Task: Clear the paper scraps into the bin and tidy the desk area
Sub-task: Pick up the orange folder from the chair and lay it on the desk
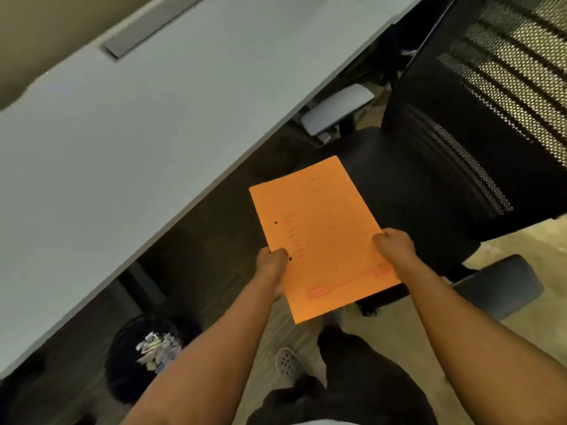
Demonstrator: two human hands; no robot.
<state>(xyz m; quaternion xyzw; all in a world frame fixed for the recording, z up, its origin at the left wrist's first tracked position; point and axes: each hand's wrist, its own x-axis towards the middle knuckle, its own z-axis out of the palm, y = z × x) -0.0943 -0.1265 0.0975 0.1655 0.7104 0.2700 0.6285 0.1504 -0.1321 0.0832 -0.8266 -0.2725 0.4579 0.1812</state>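
Note:
I hold an orange paper folder [319, 228] flat in front of me, beside the desk edge and over the chair seat. My left hand [271, 265] grips its left edge near two punched holes. My right hand [394, 245] grips its right edge. Below left, under the desk, stands a black bin [122, 372] with crumpled paper scraps [158, 351] inside. The pale grey desk top [122, 133] fills the upper left.
A black mesh office chair [460, 142] stands at the right, with grey armrests [336, 110] tucked near the desk edge. A grey cable flap [147, 29] lies set into the desk's far side. My dark trousers and a perforated shoe [287, 365] show at the bottom.

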